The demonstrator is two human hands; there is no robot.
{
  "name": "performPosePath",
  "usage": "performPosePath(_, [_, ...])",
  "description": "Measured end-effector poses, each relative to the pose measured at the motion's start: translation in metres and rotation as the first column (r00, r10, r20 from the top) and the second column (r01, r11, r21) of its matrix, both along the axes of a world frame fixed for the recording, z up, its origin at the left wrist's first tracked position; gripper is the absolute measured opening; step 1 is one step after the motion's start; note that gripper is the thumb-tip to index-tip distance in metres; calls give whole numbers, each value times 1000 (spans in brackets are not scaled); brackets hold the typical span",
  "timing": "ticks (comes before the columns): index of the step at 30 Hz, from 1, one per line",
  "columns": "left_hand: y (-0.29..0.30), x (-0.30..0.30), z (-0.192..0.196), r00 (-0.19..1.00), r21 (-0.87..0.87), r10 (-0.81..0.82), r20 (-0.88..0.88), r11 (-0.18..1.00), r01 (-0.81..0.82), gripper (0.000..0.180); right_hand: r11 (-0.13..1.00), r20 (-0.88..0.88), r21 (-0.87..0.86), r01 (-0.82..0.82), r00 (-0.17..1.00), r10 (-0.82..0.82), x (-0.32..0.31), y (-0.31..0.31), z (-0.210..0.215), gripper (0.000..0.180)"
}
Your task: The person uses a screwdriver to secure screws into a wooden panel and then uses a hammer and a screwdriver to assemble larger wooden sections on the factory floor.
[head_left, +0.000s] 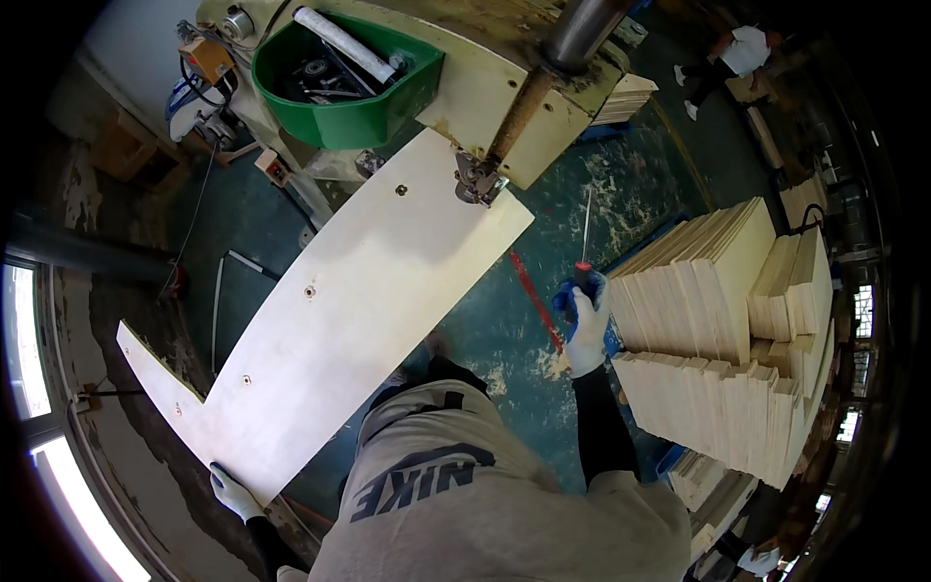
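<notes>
White panel (349,330) extends forward-right from left grip (236,493).

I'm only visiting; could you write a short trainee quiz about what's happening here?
1. Which hand holds the screwdriver?
2. True or false: the green bin contains dark items.
3. The left hand touches: A) the stacked boards; B) the pale panel; C) the window.

Key: 1. The right hand. 2. True. 3. B.
</notes>
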State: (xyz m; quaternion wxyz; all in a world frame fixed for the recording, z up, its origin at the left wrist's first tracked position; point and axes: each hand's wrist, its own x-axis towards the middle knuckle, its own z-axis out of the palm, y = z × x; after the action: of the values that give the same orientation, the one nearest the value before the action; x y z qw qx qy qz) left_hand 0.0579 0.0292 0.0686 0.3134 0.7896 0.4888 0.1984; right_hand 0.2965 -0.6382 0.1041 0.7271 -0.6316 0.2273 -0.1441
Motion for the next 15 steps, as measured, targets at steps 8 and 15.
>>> performPosePath(8, [15,-8,-2,999,34,-32,-38,999,33,59,983,-228,148,-112,963,144,2,74,-63,23])
performPosePath(15, [3,2,-3,999,61,-15,-48,998,18,60,952,-131,292,-88,983,131,18,96,-110,31])
